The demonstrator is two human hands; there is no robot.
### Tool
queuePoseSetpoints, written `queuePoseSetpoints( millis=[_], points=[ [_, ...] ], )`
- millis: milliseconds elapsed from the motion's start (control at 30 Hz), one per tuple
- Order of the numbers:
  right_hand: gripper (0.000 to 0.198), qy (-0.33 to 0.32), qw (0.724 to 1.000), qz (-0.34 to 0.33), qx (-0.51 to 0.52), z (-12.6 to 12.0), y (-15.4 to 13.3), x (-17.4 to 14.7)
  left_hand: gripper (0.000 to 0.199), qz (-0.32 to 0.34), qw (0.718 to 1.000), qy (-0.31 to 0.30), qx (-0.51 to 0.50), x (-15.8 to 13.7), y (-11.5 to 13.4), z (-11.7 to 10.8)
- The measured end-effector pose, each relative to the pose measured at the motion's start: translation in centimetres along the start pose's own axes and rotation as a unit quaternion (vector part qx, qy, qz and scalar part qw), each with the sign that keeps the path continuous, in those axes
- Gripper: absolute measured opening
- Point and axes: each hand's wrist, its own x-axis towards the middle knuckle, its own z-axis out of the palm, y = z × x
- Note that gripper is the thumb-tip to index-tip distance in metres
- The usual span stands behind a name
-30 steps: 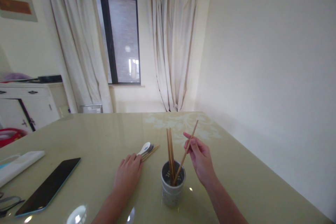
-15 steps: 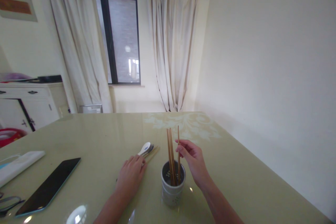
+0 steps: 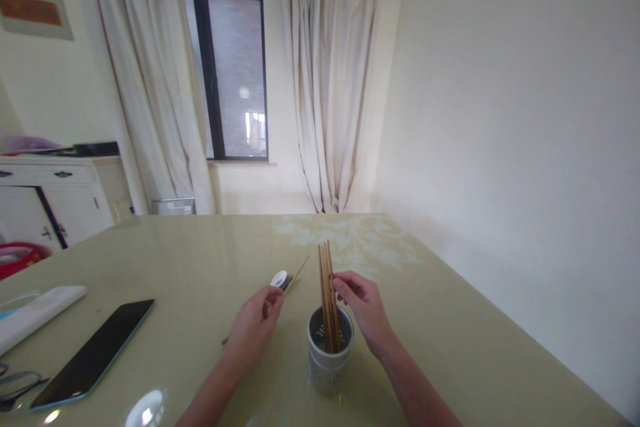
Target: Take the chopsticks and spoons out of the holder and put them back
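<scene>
wooden chopsticks (image 3: 329, 307) in round grey cup (image 3: 327, 370), right hand (image 3: 366, 310) grip pinching 1, left hand (image 3: 254, 321) grip pinching thin stick (image 3: 301, 267)

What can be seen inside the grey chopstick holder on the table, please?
Several wooden chopsticks stand nearly upright inside the grey chopstick holder, with small pale dots showing beside them. The chopsticks' lower ends, and anything else lower down, are hidden by the holder's near wall.

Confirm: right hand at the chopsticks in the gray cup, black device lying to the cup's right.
Wrong side: the black device lies left of the gray cup, as the head view shows. The right hand is indeed at the cup's chopsticks.
</scene>
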Motion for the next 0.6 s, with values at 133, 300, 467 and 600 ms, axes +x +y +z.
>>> queuePoseSetpoints(
  millis=[133,300,467,600],
  points=[
    [0.039,-0.004,1.000,0.009,-0.003,0.1,0.1,0.0,0.054,-0.012,0.985,0.059,-0.159,0.3,0.9,-0.4],
    [0.043,-0.002,1.000,0.008,0.003,0.3,0.2,-0.2,0.048,-0.012,0.925,0.164,-0.342,0.5,2.4,-1.9],
    [0.047,0.000,1.000,0.002,0.000,0.4,0.3,-0.1,0.048,-0.046,0.854,0.186,-0.484,0.1,3.9,-2.5],
    [0.049,-0.002,1.000,0.000,0.000,0.5,0.3,0.0,0.046,-0.042,0.894,0.116,-0.431,-0.6,5.1,-1.5]
  ],
)
